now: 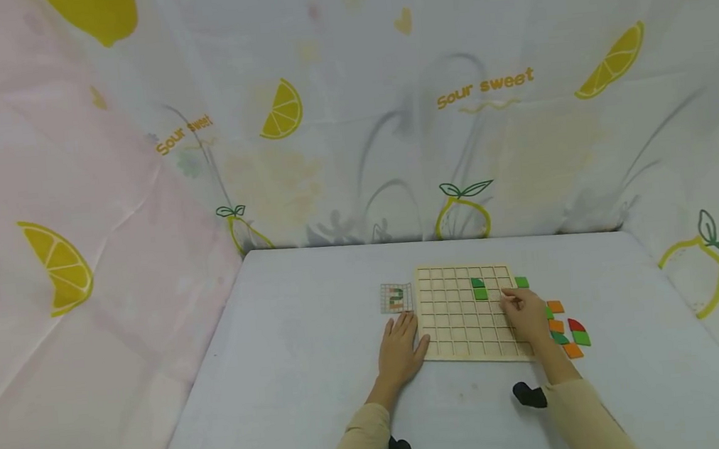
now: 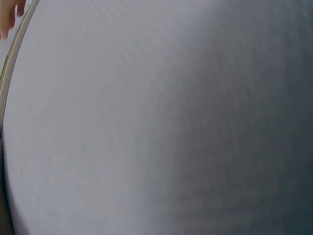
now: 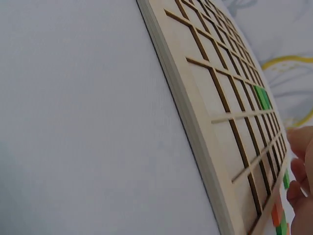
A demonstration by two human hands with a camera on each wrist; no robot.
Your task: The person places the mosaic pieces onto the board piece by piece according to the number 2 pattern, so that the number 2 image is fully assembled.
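A wooden grid board (image 1: 458,323) lies on the white table. Flat against its left edge, the left hand (image 1: 399,349) rests with its fingers extended, just below a small pattern card (image 1: 387,300). Over the board's right side is the right hand (image 1: 527,317), thumb and fingers bent together; whether a tile is between them is hidden. Two tiles sit in upper cells: a dark green curved-edge tile (image 1: 476,283) and, directly below it, a green square tile (image 1: 481,294). In the right wrist view, the curled fingers (image 3: 302,147) appear beyond the board's ruled cells.
Right of the board lie several loose tiles, among them an orange tile (image 1: 573,351), a red curved tile (image 1: 576,324) and a green tile (image 1: 580,338). Another green square (image 1: 521,282) lies by the upper right edge. A lemon-printed curtain (image 1: 353,146) stands behind the table.
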